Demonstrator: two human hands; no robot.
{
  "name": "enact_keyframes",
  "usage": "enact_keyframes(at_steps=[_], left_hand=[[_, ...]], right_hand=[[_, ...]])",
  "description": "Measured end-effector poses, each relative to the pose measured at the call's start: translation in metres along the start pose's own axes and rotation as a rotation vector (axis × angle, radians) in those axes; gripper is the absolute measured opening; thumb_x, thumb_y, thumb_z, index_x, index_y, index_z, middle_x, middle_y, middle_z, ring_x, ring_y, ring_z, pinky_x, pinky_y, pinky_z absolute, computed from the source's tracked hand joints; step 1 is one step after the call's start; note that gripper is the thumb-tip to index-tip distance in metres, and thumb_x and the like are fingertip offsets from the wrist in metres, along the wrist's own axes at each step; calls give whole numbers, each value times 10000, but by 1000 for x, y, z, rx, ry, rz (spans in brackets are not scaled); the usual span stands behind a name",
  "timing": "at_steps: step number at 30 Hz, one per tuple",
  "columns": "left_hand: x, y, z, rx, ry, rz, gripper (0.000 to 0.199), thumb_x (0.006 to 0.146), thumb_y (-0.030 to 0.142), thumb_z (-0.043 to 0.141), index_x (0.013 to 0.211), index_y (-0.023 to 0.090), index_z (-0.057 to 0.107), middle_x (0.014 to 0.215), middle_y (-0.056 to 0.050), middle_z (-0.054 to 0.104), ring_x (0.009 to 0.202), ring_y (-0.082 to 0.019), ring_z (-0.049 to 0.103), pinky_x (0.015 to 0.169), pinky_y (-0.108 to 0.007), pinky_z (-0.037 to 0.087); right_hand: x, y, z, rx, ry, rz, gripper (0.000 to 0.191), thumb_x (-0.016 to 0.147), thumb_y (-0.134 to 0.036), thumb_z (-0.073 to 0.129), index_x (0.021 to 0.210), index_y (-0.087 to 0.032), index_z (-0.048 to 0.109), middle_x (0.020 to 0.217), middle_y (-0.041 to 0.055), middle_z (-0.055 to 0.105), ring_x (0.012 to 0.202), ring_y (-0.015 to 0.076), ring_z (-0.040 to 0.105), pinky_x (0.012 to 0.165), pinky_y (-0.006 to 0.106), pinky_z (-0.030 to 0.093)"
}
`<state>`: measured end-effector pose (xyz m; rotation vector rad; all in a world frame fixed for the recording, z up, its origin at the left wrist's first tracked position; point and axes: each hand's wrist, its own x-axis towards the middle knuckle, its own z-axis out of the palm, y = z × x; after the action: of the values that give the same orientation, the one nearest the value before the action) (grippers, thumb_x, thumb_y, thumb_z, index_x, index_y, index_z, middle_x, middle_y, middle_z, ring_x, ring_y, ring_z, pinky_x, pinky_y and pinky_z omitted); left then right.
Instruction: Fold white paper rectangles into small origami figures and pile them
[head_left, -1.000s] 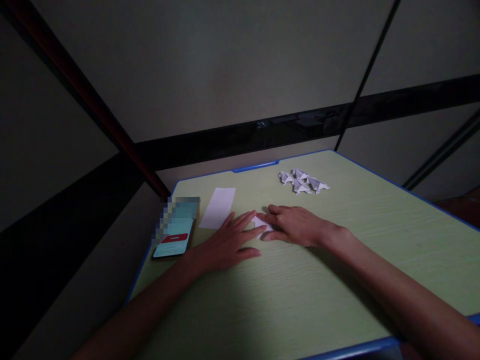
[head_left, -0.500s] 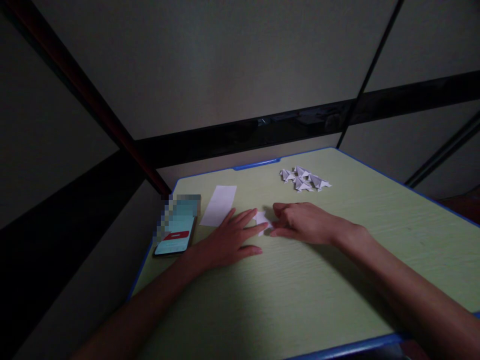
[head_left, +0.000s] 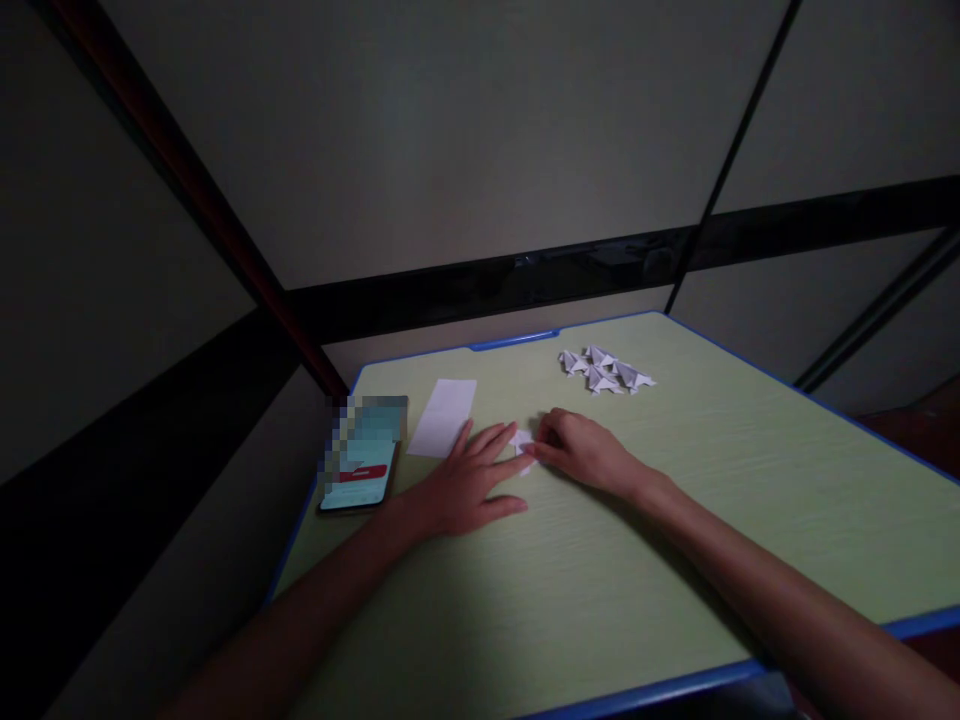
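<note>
A small piece of folded white paper [head_left: 523, 440] lies on the table between my hands, partly covered by fingers. My left hand [head_left: 480, 480] rests flat with its fingers spread, and its fingertips press on the paper's left side. From the right, my right hand [head_left: 581, 447] has its fingers curled and its thumb against the paper's right part, pinching it. The exact shape of the folds is hidden under the fingers.
A flat white sheet of paper [head_left: 444, 415] lies beyond my left hand. At the left edge is a lit phone [head_left: 360, 460]. Several folded paper figures [head_left: 600, 370] sit at the back right. A blue-edged table [head_left: 750, 470] stands against panelled doors [head_left: 480, 150].
My right hand has shifted left, its thumb and fingers now closer to my left fingertips on the folded paper. My left hand keeps its place on it. The view has tilted slightly.
</note>
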<state>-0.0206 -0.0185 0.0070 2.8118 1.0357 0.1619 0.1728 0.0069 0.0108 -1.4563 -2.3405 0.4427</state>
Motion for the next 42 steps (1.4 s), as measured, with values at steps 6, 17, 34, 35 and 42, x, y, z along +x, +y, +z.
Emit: enact_keyframes(at_steps=[6, 17, 34, 35, 42], left_hand=[[0, 1, 0, 48, 35, 52, 504, 789, 445, 370, 1238, 218, 353, 1383, -148, 137, 1275, -237, 61, 992, -494, 65], [3, -3, 2, -75, 420, -111, 256, 782, 277, 434, 997, 194, 545, 1144, -85, 495, 1091, -196, 402, 949, -413, 268], [10, 4, 10, -87, 264, -371, 96, 757, 266, 472, 717, 182, 444, 837, -25, 453, 839, -180, 396, 724, -320, 335], [10, 4, 10, -95, 273, -372, 90, 754, 262, 475, 727, 182, 443, 837, -25, 452, 841, -181, 395, 729, -320, 332], [12, 0, 12, -234, 337, -345, 72, 728, 233, 490, 701, 186, 442, 791, -13, 462, 830, -176, 401, 738, -315, 324]], right_hand=[[2, 0, 10, 39, -24, -3, 200, 757, -313, 471, 715, -129, 535, 698, 45, 526, 593, 115, 454, 542, 212, 339], [-3, -6, 7, 29, -3, -79, 226, 724, -379, 520, 745, -154, 532, 726, 36, 525, 632, 133, 473, 557, 227, 324], [-8, -17, 5, 7, -46, -210, 385, 772, -510, 390, 690, -158, 522, 720, 40, 531, 703, 159, 494, 610, 260, 323], [-9, -18, 5, 2, -60, -224, 381, 731, -534, 442, 704, -162, 522, 741, 38, 533, 729, 170, 493, 614, 266, 317], [-12, -18, 7, 43, -111, -202, 342, 604, -444, 637, 778, -174, 518, 830, 35, 526, 826, 200, 477, 648, 282, 299]])
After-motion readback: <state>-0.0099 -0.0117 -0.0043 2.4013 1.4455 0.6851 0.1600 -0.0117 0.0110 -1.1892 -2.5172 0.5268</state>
